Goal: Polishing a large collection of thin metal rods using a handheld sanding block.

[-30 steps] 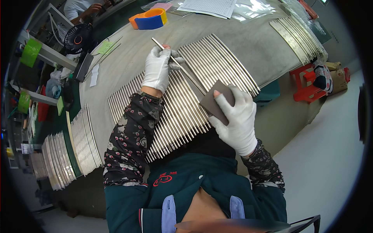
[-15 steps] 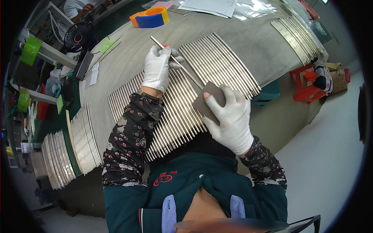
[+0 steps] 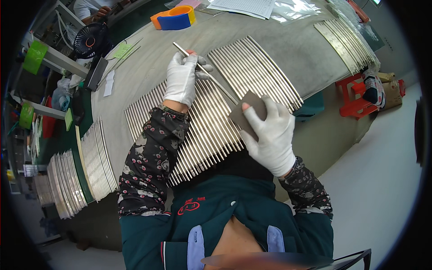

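Note:
My left hand, in a white glove with bare fingertips, is closed around the upper part of a thin metal rod. The rod slants down to the right. Its lower end runs to a grey-brown sanding pad, which my right hand grips, also gloved in white. Whether the pad wraps around the rod or only presses on it is hidden. Beneath both hands lies a wide row of similar rods. A second row of rods lies beyond, to the right.
More rods lie at the left, beside bagged bundles. Another rod stack is at the far right. An orange and blue tape dispenser, papers and a black fan stand farther back. A red stool is right of the table.
My right hand and the sanding pad have moved slightly right, along the rod toward its lower end. My left hand stays nearly in place.

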The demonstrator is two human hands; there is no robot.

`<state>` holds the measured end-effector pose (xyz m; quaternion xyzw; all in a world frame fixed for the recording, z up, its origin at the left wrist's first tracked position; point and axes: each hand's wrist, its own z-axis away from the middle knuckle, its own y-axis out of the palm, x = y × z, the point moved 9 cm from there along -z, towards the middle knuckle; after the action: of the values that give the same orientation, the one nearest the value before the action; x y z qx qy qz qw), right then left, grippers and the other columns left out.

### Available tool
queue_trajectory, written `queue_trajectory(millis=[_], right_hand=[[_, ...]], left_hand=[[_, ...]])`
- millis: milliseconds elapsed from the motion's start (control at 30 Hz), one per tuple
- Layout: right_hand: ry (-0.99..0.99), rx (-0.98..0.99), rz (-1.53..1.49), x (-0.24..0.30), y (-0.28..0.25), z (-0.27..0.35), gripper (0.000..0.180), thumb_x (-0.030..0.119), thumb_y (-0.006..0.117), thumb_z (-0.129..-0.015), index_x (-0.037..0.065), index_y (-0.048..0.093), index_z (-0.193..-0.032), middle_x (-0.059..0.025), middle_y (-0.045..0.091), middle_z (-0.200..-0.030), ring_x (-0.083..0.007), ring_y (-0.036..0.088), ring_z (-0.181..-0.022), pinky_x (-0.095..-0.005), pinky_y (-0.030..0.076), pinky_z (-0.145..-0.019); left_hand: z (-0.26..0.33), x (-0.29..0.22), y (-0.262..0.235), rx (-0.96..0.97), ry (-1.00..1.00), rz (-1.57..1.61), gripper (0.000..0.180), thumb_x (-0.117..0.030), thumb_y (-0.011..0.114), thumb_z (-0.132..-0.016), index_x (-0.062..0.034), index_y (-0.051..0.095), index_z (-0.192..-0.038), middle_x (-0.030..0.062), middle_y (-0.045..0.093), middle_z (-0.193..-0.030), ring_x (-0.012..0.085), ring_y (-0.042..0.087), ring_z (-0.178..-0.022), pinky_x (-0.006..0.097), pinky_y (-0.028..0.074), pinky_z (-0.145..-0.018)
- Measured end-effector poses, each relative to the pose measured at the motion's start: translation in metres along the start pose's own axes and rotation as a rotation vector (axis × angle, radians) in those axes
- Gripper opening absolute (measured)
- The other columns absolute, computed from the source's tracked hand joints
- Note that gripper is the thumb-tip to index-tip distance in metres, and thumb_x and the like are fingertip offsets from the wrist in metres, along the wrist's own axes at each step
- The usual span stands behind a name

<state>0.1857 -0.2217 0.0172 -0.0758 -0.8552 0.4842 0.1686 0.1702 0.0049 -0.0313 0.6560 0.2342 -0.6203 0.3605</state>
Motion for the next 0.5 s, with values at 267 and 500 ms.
queue_trajectory(millis=[267,500], right_hand=[[0.12,-0.041,0.114,-0.021,-0.008,0.002,0.053,0.028,0.075,-0.067,0.015,0.061,-0.116,-0.0186,0.05,-0.118,-0.0322,0.049,-0.102,-0.0421,0.039,-0.078],[0.115,-0.045,0.164,-0.023,-0.004,0.0,0.053,0.028,0.075,-0.066,0.015,0.061,-0.116,-0.0186,0.052,-0.115,-0.0321,0.049,-0.1,-0.0418,0.038,-0.077]], left_hand=[[0.0,-0.005,0.001,-0.008,0.002,-0.028,0.026,-0.018,0.049,-0.098,0.0018,0.044,-0.113,0.0093,0.057,-0.087,0.0184,0.064,-0.07,0.024,0.054,-0.057],[-0.006,0.003,0.0,-0.001,-0.01,-0.012,0.025,-0.02,0.051,-0.098,0.0014,0.045,-0.111,0.0094,0.057,-0.086,0.0186,0.064,-0.07,0.023,0.054,-0.056]])
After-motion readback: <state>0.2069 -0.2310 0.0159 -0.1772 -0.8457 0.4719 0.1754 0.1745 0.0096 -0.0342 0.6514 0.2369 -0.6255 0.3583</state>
